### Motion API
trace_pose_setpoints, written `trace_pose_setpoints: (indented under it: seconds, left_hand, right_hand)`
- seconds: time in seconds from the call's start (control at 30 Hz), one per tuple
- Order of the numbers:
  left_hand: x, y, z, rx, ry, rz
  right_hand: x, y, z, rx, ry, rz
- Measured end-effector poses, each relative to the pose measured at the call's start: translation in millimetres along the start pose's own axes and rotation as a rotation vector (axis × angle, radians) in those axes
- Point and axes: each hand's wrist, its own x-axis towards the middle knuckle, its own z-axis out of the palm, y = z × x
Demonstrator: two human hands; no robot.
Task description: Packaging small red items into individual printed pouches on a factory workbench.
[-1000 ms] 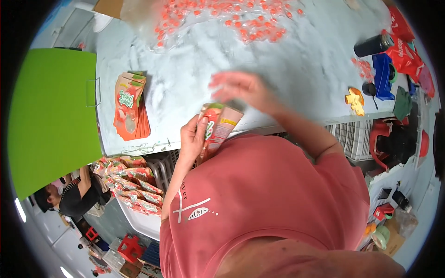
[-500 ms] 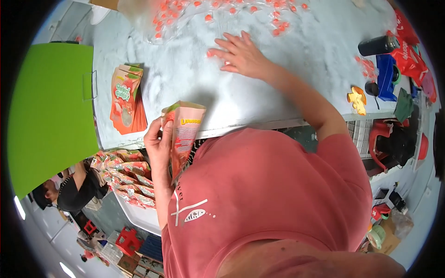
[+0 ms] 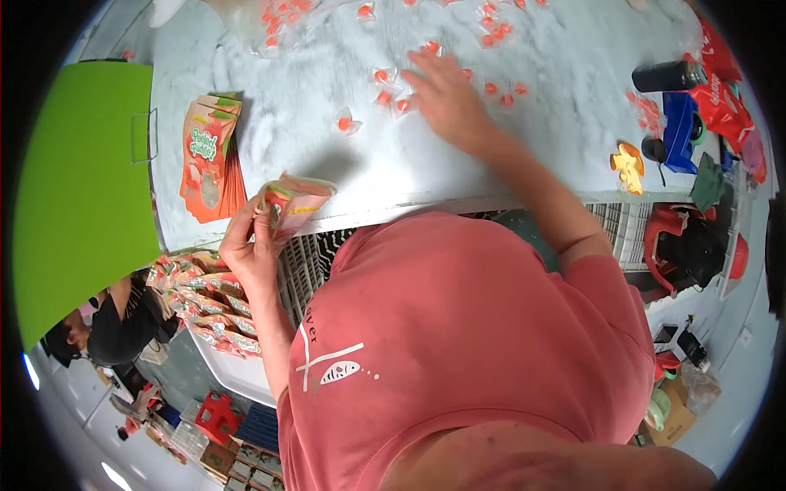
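Observation:
Pinched between the thumb and fingers of my left hand (image 3: pixel 252 245) is a red and green printed pouch (image 3: pixel 304 209), held at the table's front edge with its top end toward the table. My right hand (image 3: pixel 450 102) hovers low over the tabletop, slightly blurred, its fingers stretched out and apart. Close around those fingers lie several small red candies (image 3: pixel 383 97) in clear wrappers. One wrapped candy (image 3: pixel 345 124) sits nearer the pouch. A fanned stack of flat matching pouches (image 3: pixel 211 155) rests on the table to the left.
More wrapped candies (image 3: pixel 282 15) are spread along the far side. Filled pouches (image 3: pixel 213 303) crowd a white tray (image 3: pixel 233 372) below the table's left end. A green panel (image 3: pixel 82 196) borders the left. At right stand a black bottle (image 3: pixel 667 76) and a blue holder (image 3: pixel 679 131).
Several wrapped candies now lie scattered mid-table around my right hand, where the surface was bare. The pouch in my left hand has tipped, its top end turned toward the table.

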Motion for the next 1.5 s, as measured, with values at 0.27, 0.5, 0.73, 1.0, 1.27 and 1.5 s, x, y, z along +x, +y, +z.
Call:
trace_pose_setpoints:
  seconds: [0.27, 0.5, 0.73, 1.0, 1.27, 1.5]
  left_hand:
    - [-9.7, -14.5, -0.7, -0.030, 0.173, 0.033]
    - [-15.8, -17.9, -2.2, -0.022, 0.209, 0.044]
    - [-12.4, -15.3, 1.2, 0.078, 0.191, 0.078]
    - [-23.6, -20.7, -1.8, 0.039, 0.214, 0.030]
    - [-22.0, -9.5, 6.0, 0.015, 0.198, 0.065]
    - [-27.1, -10.9, 4.0, 0.050, 0.196, 0.074]
  right_hand:
    - [25.1, -50.1, 52.4, 0.531, -0.063, 0.205]
    - [-5.2, -31.4, 13.1, 0.565, 0.094, 0.361]
    - [-13.4, -40.1, 14.9, 0.198, 0.006, 0.179]
    - [-16.5, -44.9, 11.7, 0.545, 0.035, 0.345]
    - [-17.3, -56.4, 24.2, 0.488, -0.020, 0.311]
    - [-10.8, -61.6, 33.2, 0.682, -0.079, 0.514]
